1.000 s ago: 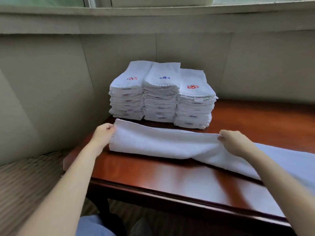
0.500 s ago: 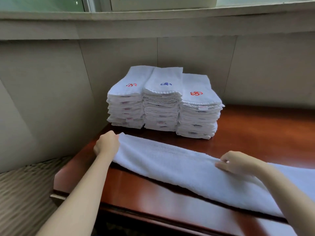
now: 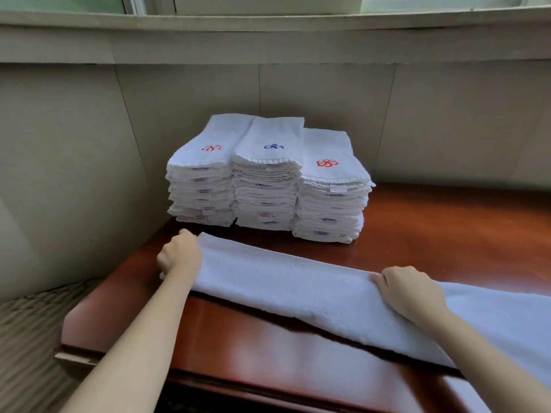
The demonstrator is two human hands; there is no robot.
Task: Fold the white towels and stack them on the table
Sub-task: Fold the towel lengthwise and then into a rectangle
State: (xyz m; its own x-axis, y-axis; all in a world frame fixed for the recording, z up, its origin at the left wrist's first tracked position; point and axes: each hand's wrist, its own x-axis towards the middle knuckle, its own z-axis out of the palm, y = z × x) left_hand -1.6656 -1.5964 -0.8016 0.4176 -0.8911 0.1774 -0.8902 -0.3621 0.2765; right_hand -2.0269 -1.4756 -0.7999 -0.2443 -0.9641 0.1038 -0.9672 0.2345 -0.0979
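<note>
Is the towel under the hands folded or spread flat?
Partly folded: the towel lies as a long doubled strip on the table, not yet folded short like the stacks.

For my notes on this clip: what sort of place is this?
Probably a hotel room or linen area: three stacks of logo towels, a polished wooden table and striped carpet.

Three towel stacks (image 3: 268, 180) side by side behind long towel (image 3: 298, 287) on table (image 3: 447, 228)

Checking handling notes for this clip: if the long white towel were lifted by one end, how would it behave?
Probably floppy: the long towel sags over the table edge at right. Likely light, being soft cloth. It may slide readily; the tabletop looks glossy.
</note>
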